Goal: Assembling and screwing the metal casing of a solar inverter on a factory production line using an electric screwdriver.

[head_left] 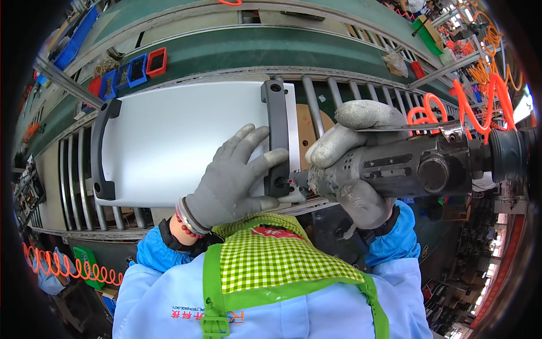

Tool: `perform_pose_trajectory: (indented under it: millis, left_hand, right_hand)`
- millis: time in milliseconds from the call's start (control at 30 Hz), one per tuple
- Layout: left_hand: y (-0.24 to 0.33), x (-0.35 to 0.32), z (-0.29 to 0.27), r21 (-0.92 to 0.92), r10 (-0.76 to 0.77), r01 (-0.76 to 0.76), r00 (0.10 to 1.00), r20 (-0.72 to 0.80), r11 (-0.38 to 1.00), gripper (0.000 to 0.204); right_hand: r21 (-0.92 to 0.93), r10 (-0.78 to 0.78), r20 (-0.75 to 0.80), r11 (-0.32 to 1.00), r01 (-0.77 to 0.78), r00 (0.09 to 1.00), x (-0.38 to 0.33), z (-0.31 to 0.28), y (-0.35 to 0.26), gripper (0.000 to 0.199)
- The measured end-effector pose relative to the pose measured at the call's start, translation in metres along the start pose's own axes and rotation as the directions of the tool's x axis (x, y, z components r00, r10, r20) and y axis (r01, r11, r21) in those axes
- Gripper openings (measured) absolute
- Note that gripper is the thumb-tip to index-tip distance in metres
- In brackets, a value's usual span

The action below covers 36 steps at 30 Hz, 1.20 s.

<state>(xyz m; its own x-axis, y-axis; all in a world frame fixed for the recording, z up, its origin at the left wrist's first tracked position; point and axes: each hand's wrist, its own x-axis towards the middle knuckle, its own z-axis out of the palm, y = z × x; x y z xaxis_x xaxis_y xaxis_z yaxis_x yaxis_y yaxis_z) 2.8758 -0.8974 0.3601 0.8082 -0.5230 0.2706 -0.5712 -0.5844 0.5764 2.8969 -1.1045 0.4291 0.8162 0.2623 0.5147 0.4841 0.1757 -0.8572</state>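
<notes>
A flat silver panel lies before me, with a black handle along its right edge and another black handle along its left. My left hand, in a grey glove, rests on the panel with its fingers spread. One fingertip and the thumb touch the right handle near its lower end. My right hand, in a worn whitish glove, is wrapped round a dark air screwdriver held on its side. The screwdriver's nose points left, close to the lower end of that handle; whether it touches is unclear.
The panel sits on a roller conveyor. Beyond stand blue bins and a red bin of small parts. Orange coiled hoses hang at right; another orange coil is at lower left. A green bin stands far right.
</notes>
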Motion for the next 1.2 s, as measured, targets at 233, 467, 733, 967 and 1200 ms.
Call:
perform_pose_trajectory:
  millis: [233, 467, 733, 967, 1200]
  left_hand:
    - [-0.004, 0.0, 0.002, -0.014, 0.003, -0.003, 1.0, 0.016, 1.0, 0.08]
    - [0.0, -0.002, 0.004, 0.063, 0.016, -0.014, 1.0, -0.026, 0.998, 0.079]
    - [-0.001, -0.006, 0.003, 0.03, 0.04, -0.039, 0.999, -0.037, 0.999, 0.079]
    - [-0.002, -0.011, 0.003, 0.005, 0.083, -0.083, 0.996, -0.033, 0.997, 0.085]
    - [-0.003, -0.012, -0.004, 0.029, 0.055, -0.056, 0.998, 0.023, 0.998, 0.088]
  right_hand:
    - [-0.171, -0.011, 0.181, 0.984, 0.042, 0.983, 0.0, -0.015, 0.001, 0.068]
    - [-0.356, 0.049, 0.366, 0.93, 0.092, 0.929, 0.005, -0.009, -0.013, 0.064]
    - [-0.036, 0.017, 0.084, 0.999, -0.014, 0.996, -0.007, 0.021, -0.012, 0.054]
    - [-0.064, 0.144, 0.001, 0.988, -0.143, 0.99, -0.01, 0.029, -0.031, 0.052]
    - [-0.035, 0.12, -0.187, 0.991, -0.128, 0.975, 0.005, 0.022, -0.042, 0.063]
